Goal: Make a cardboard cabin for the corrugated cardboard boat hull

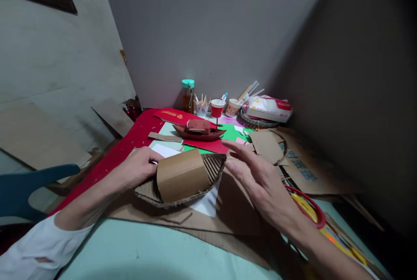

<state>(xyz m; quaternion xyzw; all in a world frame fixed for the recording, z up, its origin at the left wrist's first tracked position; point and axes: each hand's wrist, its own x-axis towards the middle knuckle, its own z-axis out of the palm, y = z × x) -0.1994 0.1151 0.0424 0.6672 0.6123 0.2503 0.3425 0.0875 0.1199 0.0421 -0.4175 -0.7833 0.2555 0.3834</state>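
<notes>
While the left hand [140, 168] clamps the left end of the cardboard boat [183, 178], apparently to steady it over the cardboard sheet [239, 208], the right hand [259, 182] is spread by the pointed right end, thumb and fingers apart, perhaps to support that tip; whether it touches is unclear. Beyond, a reddish model boat [198, 131] sits on red paper [208, 144], seemingly set there to be easily seen, and the red cup [217, 109] stands farther back, likely keeping its pens [224, 97] upright.

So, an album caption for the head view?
Left hand holding a cardboard boat, right hand open beside it, red model boat behind.
</notes>
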